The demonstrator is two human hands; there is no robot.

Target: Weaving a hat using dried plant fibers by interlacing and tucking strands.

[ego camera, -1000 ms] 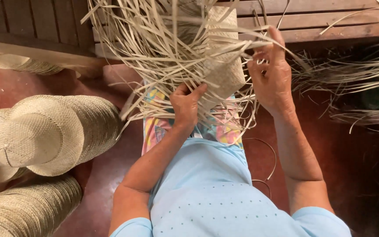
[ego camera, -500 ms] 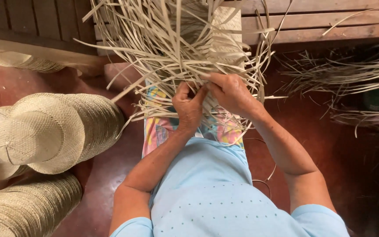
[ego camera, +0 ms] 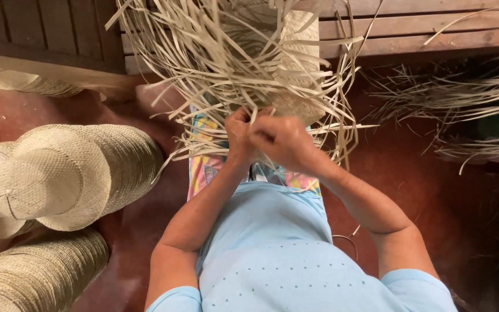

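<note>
Since the earlier frame, the right hand (ego camera: pixel 284 141) has closed in against the left hand (ego camera: pixel 239 134). Both hands are pinched shut on pale straw strands (ego camera: pixel 232 63) of the part-woven piece (ego camera: pixel 301 69). Finished straw hats (ego camera: pixel 64 173) lie stacked at left.

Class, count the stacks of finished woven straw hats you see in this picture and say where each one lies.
3, all at the left: one stack at mid-left, one at bottom left, one at upper left under a wooden board. More may lie outside the picture.
</note>
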